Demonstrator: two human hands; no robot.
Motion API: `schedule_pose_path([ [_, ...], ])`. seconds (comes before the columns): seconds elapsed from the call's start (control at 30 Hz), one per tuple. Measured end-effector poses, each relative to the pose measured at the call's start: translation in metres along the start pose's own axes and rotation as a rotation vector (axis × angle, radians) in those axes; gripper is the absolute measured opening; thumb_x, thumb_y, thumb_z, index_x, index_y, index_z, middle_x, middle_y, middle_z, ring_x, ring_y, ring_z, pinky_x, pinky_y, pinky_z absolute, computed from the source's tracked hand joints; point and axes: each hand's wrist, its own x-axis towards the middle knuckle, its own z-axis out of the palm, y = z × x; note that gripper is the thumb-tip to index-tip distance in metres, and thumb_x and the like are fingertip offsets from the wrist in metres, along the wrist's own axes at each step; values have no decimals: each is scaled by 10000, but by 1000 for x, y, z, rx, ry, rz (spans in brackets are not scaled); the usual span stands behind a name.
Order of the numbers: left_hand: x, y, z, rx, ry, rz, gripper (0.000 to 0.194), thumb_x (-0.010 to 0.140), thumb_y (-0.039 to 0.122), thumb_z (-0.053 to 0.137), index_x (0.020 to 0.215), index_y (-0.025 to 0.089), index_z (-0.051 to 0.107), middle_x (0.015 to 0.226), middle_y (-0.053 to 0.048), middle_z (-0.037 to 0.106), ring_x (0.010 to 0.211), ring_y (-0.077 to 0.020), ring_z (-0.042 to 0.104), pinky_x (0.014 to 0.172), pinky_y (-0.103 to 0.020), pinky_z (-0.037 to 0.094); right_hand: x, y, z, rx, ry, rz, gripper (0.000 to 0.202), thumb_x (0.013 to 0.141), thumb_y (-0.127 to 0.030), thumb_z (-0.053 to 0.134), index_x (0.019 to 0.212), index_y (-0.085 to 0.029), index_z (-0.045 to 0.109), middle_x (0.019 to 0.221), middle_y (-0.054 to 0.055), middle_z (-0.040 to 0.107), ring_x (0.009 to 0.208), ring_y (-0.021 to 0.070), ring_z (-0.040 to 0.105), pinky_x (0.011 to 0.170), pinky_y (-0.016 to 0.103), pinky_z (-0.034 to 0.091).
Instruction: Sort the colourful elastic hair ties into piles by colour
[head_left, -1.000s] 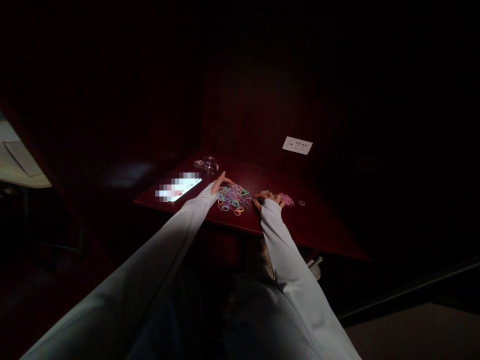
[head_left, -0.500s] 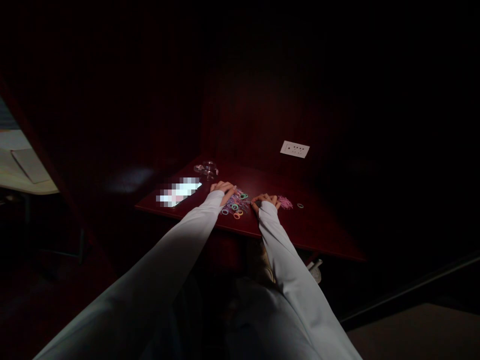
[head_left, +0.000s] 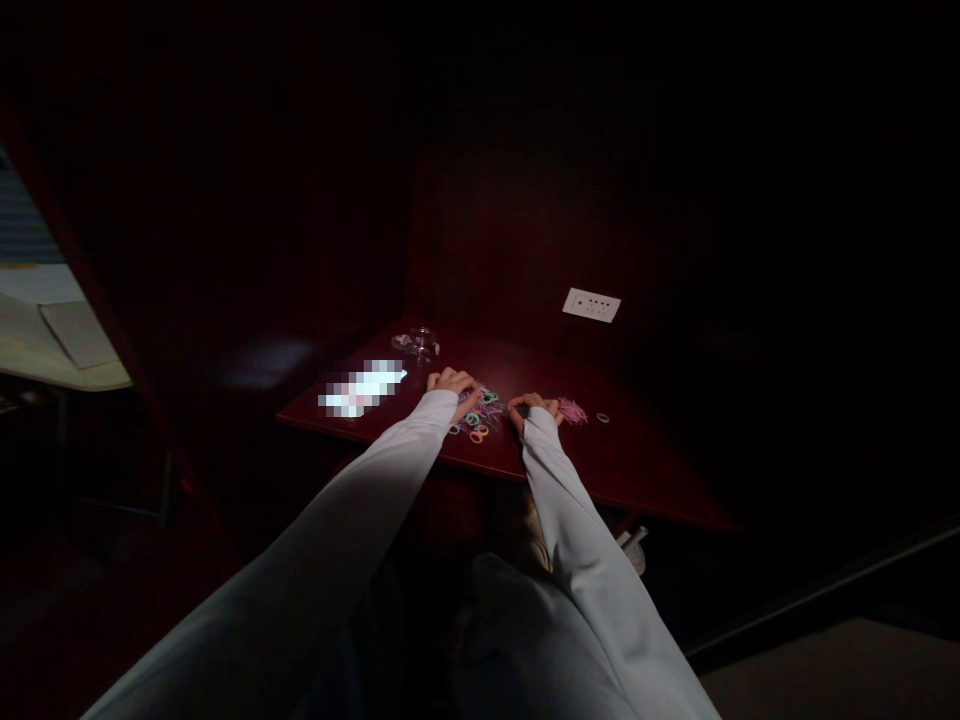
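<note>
On the dark red table (head_left: 637, 465) lies a loose pile of coloured bands and rings (head_left: 474, 420), mostly purple, green and orange. My left hand (head_left: 454, 388) rests at the pile's upper left, its fingers bent over the bands; what is under the fingertips is hidden. To the right of the pile, my right hand (head_left: 534, 408) has thumb and forefinger pressed together on something too small to make out. A heap of pink bands (head_left: 572, 411) sits just right of my right hand. A single greenish ring (head_left: 603, 418) lies farther right.
A lit phone (head_left: 363, 388), blurred out, lies on the table's left. Behind it stands a clear container (head_left: 424, 345). A white socket plate (head_left: 592, 305) is on the back wall. Another table (head_left: 90, 375) with papers stands at the far left.
The whole view has shifted slightly. My right hand's thumb and forefinger look closer together, and my left fingers are more curled over the pile.
</note>
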Motion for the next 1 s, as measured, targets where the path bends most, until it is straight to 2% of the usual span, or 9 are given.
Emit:
schedule_pose_path([
  [0.13, 0, -1, 1, -16, 19, -9, 169, 1004, 297, 553, 938, 248, 700, 1153, -13, 752, 1163, -240, 529, 1022, -422, 289, 1, 1, 2, -3, -1, 52, 185, 943, -348, 632, 962, -252, 789, 1201, 59, 724, 1157, 297, 477, 966, 403, 299],
  [0.37, -1, -1, 2, -40, 38, -28, 172, 1008, 298, 556, 939, 241, 704, 1192, -13, 751, 1166, -240, 532, 1019, -413, 294, 0, 1, 5, -33, 28, -56, 274, 987, -412, 591, 888, -244, 784, 1140, 72, 719, 1142, 300, 482, 934, 400, 305],
  [0.57, 0, 0, 0, -52, 31, -50, 187, 1007, 289, 544, 914, 241, 699, 1176, -14, 756, 1152, -238, 528, 1004, -415, 296, -1, 1, 3, -42, -23, -130, 173, 939, -416, 697, 998, -291, 801, 1128, 58, 690, 1149, 292, 463, 926, 382, 277],
  [0.77, 0, -3, 3, -40, 30, -31, 200, 1009, 300, 541, 930, 247, 718, 1187, -17, 758, 1163, -241, 535, 1014, -421, 307, 1, 2, 6, -18, -45, -112, 149, 955, -361, 688, 939, -262, 797, 1108, 66, 698, 1145, 296, 471, 922, 378, 282],
  [1.0, 2, -7, 7, -17, 20, -7, 190, 993, 346, 578, 971, 269, 751, 1197, -16, 752, 1166, -252, 533, 999, -423, 327, 5, 3, 11, 47, 20, -210, 238, 970, -459, 662, 905, -280, 804, 1051, 63, 703, 1098, 287, 469, 903, 381, 298],
])
